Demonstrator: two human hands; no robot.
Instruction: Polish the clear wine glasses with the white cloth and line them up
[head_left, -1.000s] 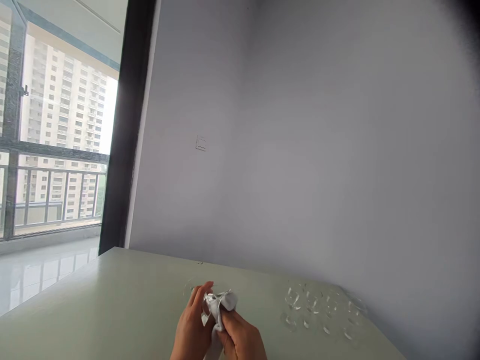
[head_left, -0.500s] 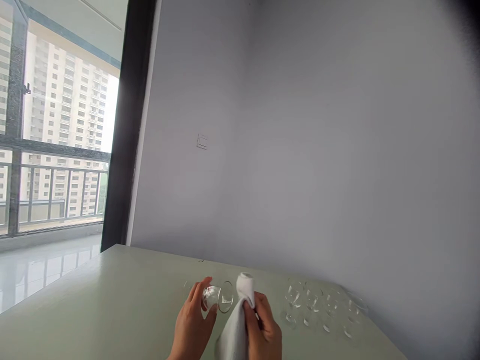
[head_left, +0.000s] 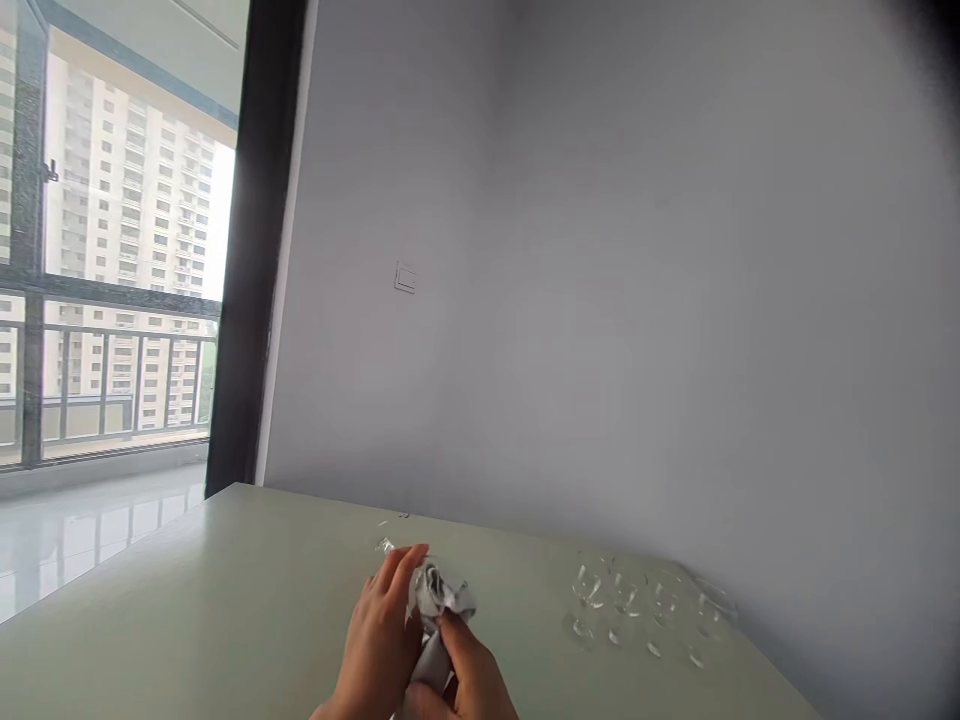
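Observation:
My left hand [head_left: 382, 625] is closed around a small clear stemmed glass [head_left: 385, 545], which lies sideways in the grip. Its foot pokes out past the fingers, while the bowl is mostly hidden by my hand and the cloth. My right hand [head_left: 469, 670] grips a white cloth [head_left: 442, 597], bunched up at the mouth of the glass. How deep the cloth sits inside the bowl cannot be made out. Both hands are close together above the pale green table [head_left: 262, 600].
Several clear stemmed glasses [head_left: 628, 597] stand in a group on the right side of the table. Behind the table rises a grey wall [head_left: 600, 350] with a switch [head_left: 405, 278]. At the left is a dark-framed opening towards a window and railing.
My right hand has moved left with the cloth, bringing it from beside the glass to its mouth. My left hand keeps hold of the glass, whose rim is now covered.

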